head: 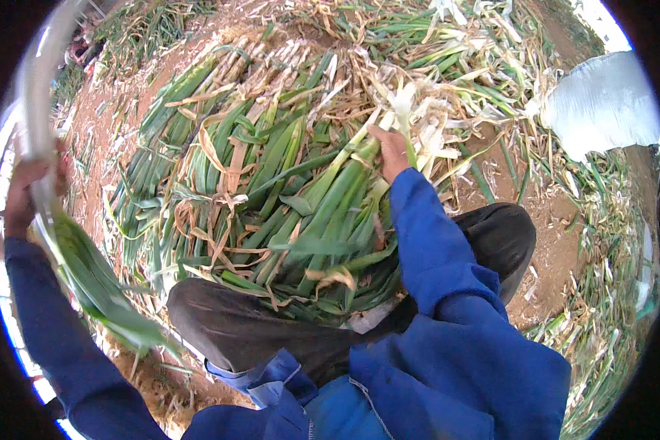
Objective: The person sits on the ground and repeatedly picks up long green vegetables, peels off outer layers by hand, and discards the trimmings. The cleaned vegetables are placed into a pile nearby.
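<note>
At the far left, my left hand [30,187] is raised and closed around a large green onion [85,275]. Its pale stem points up, blurred, and its green leaves hang down beside my sleeve. Before my knees lies a broad heap of large green onions [264,165], leaves towards me and root ends away, with dry brown skins among them. My right hand [391,151] is at the heap's right side, its fingers bent round a green onion stalk [371,148]. Part of the grip is hidden behind the hand. A pale peeled stem [402,104] sticks up just beyond the fingers.
Loose pale skins [440,129] lie right of the heap. More green onions [445,44] are spread at the back right. A whitish sheet-like object [605,104] stands out at the right edge. Reddish soil [550,242] with leaf scraps surrounds my dark-trousered knees [225,319].
</note>
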A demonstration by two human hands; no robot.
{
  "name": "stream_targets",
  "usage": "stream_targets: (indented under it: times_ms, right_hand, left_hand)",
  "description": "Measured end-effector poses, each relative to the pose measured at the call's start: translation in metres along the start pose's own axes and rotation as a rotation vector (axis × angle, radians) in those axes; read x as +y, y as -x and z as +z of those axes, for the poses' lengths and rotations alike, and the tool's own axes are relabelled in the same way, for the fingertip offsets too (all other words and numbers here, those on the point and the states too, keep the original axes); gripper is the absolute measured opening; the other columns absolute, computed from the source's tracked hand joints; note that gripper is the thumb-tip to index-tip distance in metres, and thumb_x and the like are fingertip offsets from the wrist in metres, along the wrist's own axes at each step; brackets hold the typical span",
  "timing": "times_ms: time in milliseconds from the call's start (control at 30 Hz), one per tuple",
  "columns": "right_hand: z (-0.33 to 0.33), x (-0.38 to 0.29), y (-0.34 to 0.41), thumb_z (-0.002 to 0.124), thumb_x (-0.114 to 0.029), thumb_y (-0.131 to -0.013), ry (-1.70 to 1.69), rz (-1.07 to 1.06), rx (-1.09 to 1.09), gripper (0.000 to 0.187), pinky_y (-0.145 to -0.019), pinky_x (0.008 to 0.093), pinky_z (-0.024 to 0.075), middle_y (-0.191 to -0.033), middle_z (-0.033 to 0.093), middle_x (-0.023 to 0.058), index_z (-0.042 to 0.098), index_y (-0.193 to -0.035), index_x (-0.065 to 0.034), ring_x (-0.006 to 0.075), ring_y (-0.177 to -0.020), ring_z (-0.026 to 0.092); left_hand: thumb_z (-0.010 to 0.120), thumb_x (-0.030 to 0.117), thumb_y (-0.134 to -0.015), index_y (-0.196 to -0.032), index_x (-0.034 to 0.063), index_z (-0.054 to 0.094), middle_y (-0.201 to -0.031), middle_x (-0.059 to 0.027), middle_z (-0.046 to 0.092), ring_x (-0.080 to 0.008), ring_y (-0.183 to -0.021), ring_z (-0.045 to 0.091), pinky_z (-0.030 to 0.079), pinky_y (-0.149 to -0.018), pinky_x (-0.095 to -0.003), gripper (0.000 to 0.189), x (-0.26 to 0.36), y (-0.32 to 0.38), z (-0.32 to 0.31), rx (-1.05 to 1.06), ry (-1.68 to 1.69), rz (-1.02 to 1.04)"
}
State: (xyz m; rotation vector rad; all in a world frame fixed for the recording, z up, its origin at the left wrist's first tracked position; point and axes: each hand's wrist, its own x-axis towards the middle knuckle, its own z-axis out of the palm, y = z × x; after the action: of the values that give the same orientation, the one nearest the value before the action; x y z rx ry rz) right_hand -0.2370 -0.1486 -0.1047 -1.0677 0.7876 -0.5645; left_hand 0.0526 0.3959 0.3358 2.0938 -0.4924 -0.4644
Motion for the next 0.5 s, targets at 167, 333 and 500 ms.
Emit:
stream_targets:
  times_ms: [167, 333, 500]
  right_hand:
    - [0.068, -0.026, 0.063, 0.053, -0.022, -0.105, -0.658, 0.117, -0.254, 0.030, -0.092, 0.0446, 0.0575, -0.104, 0.072, 0.0189, 0.063, -0.114, 0.0054, 0.0280, -0.099, 0.070]
    - [0.106, -0.061, 0.134, 0.057, -0.012, -0.102, -0.549, 0.025, -0.490, 0.026, -0.087, 0.0411, 0.0614, -0.107, 0.071, 0.0150, 0.055, -0.123, 0.0021, 0.0266, -0.092, 0.073]
    - [0.130, -0.087, 0.201, 0.061, -0.012, -0.102, -0.579, 0.033, -0.753, 0.052, -0.096, 0.0403, 0.0587, -0.127, 0.066, 0.0162, 0.039, -0.148, 0.0016, 0.0254, -0.108, 0.070]
  left_hand:
    - [0.068, 0.025, -0.095, -0.124, -0.0059, 0.064, -0.099, -0.0179, 0.074, -0.0258, -0.080, 0.074, 0.061, -0.069, -0.0377, 0.043, -0.021, -0.045, 0.143, -0.748, -0.040, 0.161]
    - [0.065, 0.014, -0.095, -0.118, -0.0077, 0.059, -0.099, -0.0201, 0.071, -0.0280, -0.078, 0.073, 0.063, -0.069, -0.0442, 0.033, 0.000, -0.021, 0.273, -0.687, 0.229, -0.247]
    - [0.072, 0.019, -0.090, -0.124, -0.0033, 0.062, -0.100, -0.0105, 0.073, -0.0207, -0.080, 0.071, 0.060, -0.071, -0.0384, 0.042, 0.046, -0.019, 0.291, -0.572, 0.073, -0.163]
